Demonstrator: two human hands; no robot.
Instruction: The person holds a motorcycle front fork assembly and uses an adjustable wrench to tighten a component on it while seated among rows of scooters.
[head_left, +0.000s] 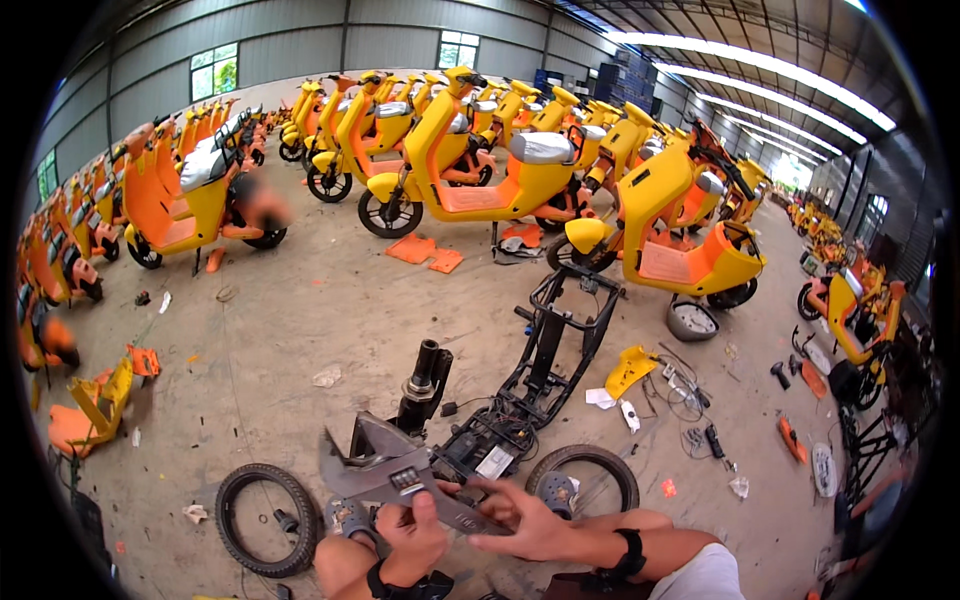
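A large grey adjustable wrench (372, 484) is held level in front of me, its jaws apart and pointing left. My left hand (412, 540) is closed around it below the head, with the thumb up beside the adjusting screw. My right hand (528, 525) grips the handle's other end, thumb and fingers pinching it. Just beyond the jaws stands a black steering tube (424, 375) with a threaded collar. Right of it, a stripped black scooter frame (550, 365) lies on the floor, with a bundle of wires near my hands.
Two wheels with black tyres (228, 508) (628, 478) lie at my feet. A yellow panel (630, 371), loose cables (682, 390) and a round grey bowl-shaped part (691, 320) lie on the right. Yellow scooters (500, 190) stand in rows ahead. Broken orange-yellow panels (92, 415) lie left.
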